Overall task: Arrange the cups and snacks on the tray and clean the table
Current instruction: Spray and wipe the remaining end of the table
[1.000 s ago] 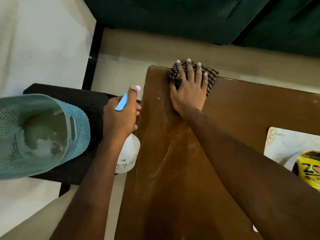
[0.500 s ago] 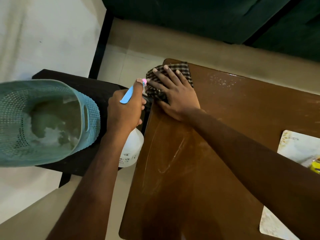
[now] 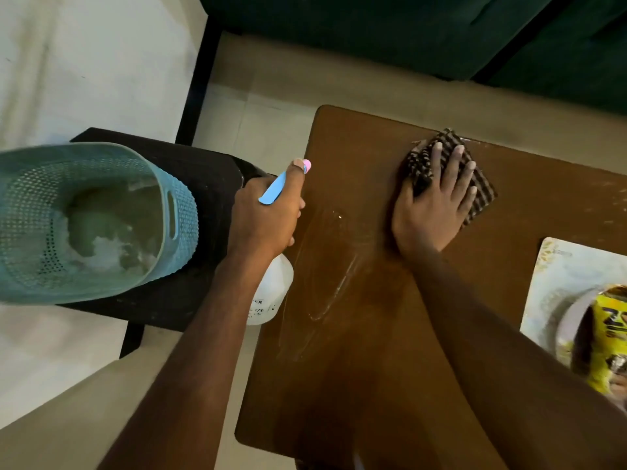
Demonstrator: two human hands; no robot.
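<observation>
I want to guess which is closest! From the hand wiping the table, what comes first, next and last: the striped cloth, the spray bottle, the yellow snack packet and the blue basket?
From the right hand:
1. Striped cloth: directly under the fingers, touching.
2. Spray bottle: to the left, held in the left hand.
3. Yellow snack packet: lower right, on the tray.
4. Blue basket: far left, on the black stool.
</observation>
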